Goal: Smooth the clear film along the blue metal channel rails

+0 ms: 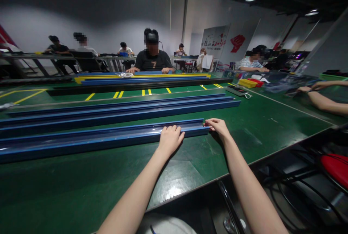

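Observation:
A long blue channel [108, 134], open along its top, lies across the green table in front of me. My left hand [171, 139] is closed over its near wall, close to the right end, with the fingers reaching into the groove. At that right end is my right hand [217, 126], its fingertips pinched together against the channel's end. Whatever may be between those fingertips is hidden. Clear shiny material shows inside the groove. Just behind lie more blue channels [174, 110], side by side and roughly parallel.
Farther back are a black strip [136, 88] and yellow channels [190, 76], with a co-worker [153, 58] seated behind them. A yellow tray [248, 83] and a power strip [237, 90] sit to the right. Another person's arms [323, 98] reach in at far right, above a red stool [335, 168].

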A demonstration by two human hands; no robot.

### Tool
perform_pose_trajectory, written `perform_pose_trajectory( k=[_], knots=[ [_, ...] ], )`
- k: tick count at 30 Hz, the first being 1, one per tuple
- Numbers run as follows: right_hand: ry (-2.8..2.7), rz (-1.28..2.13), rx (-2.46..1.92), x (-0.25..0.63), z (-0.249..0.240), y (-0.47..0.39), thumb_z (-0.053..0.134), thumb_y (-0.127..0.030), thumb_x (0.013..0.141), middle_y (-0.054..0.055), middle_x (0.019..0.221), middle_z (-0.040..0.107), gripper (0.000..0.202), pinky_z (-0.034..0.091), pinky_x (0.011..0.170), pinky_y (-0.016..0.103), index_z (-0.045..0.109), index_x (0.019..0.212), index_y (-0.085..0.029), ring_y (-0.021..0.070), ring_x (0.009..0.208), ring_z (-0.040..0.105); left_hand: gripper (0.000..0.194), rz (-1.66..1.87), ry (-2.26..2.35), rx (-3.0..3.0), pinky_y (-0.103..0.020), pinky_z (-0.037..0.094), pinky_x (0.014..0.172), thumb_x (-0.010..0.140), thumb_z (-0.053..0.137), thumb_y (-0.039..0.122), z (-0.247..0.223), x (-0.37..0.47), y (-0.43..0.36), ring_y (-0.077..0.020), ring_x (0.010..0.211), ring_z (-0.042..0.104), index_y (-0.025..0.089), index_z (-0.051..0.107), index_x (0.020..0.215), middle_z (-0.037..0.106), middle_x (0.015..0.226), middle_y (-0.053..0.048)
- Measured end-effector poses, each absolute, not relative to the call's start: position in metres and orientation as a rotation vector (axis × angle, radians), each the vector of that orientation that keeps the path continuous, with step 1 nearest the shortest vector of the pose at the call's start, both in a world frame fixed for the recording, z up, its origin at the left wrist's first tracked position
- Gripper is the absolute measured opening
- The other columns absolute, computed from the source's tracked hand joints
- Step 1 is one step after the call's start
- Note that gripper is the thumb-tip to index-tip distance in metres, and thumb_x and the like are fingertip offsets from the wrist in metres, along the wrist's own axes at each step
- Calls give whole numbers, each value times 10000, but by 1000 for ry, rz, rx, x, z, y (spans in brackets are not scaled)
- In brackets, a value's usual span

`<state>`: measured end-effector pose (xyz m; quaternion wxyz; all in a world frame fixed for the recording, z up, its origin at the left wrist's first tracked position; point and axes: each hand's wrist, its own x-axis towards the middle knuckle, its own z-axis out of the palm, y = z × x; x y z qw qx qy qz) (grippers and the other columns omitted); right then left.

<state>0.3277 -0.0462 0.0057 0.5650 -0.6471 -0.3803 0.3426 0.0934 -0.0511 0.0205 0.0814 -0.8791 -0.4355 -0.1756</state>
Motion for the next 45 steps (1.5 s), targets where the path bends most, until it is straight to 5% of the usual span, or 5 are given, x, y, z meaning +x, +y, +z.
perform_pose_trajectory(
  k=[29, 45],
  knots=[
    [-985, 773, -1548, 327, 11, -48, 657, -318, 564, 35, 571, 640, 189, 398, 419, 181, 604, 623, -146, 108, 491, 561, 217, -667, -1456, -2680, -269, 354, 662, 826, 491, 398, 25, 89, -47, -174, 802, 579, 182, 508, 814, 622, 837, -13],
    [-1026, 706, -1618, 325, 9, -47, 581, -370, 604, 61, 632, 656, 212, 420, 446, 202, 594, 637, -162, 118, 525, 569, 262, -569, -1540, -2654, -290, 381, 684, 837, 456, 425, 29, 91, -50, -202, 835, 587, 173, 526, 862, 618, 876, -54]
  ],
)
